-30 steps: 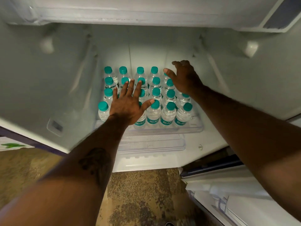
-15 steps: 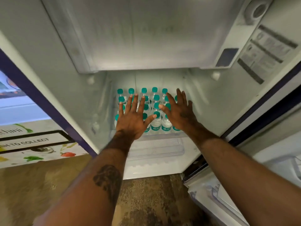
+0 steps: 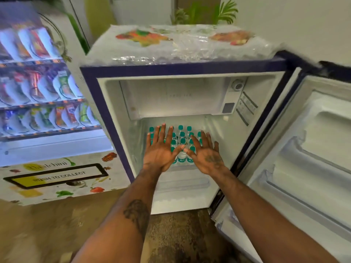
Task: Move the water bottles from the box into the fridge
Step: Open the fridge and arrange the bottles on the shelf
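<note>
Several small water bottles (image 3: 182, 141) with teal caps stand packed in rows on the lower shelf of the small open fridge (image 3: 114, 118). My left hand (image 3: 160, 150) is spread flat in front of the left rows, fingers apart, holding nothing. My right hand (image 3: 206, 155) is spread the same way before the right rows, thumb tips nearly meeting. Both hands hide part of the bottles. No box is in view.
The fridge door (image 3: 307, 168) hangs open to the right. A freezer compartment (image 3: 171, 97) sits above the bottles. A lit vending machine (image 3: 43, 111) stands at the left. Plastic wrap (image 3: 180, 44) covers the fridge top, with plants (image 3: 205, 14) behind. Patterned floor (image 3: 176, 234) lies below.
The view has pulled back and up from inside the fridge, so the whole fridge and vending machine show. Both hands have drawn back from the bottles and come closer together, still spread.
</note>
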`<state>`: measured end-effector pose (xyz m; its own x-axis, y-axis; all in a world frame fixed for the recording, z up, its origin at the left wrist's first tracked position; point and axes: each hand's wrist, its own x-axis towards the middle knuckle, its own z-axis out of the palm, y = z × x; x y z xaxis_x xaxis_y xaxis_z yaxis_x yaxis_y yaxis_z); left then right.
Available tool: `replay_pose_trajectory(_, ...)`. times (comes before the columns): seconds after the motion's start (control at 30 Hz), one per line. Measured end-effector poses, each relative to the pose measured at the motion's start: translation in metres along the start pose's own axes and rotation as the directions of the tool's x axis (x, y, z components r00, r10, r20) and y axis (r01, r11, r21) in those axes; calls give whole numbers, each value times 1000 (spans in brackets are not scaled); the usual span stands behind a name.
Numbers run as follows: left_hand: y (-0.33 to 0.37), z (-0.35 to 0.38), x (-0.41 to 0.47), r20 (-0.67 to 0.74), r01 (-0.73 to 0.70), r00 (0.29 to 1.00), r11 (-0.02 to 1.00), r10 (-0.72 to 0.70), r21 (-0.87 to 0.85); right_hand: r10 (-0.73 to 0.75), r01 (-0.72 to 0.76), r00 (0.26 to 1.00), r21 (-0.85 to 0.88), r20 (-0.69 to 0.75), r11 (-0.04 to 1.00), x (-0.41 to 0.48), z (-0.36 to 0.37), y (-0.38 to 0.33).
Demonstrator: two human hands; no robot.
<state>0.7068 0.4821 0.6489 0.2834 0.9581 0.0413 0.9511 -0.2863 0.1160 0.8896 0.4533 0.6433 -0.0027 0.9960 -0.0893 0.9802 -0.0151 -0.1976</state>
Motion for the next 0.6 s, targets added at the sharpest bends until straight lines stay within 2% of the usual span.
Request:
replay_pose_trajectory(0.43,16,-81,-105,-80,5,997,999,-1,52,-68,68,997,-9,-25,998,-112,-69,-18)
replay_pose_trajectory(0.6,40,-101,-134,-111,12,994,999,-6,47,-106,105,990,-15,-98,994,-152,-107,-5)
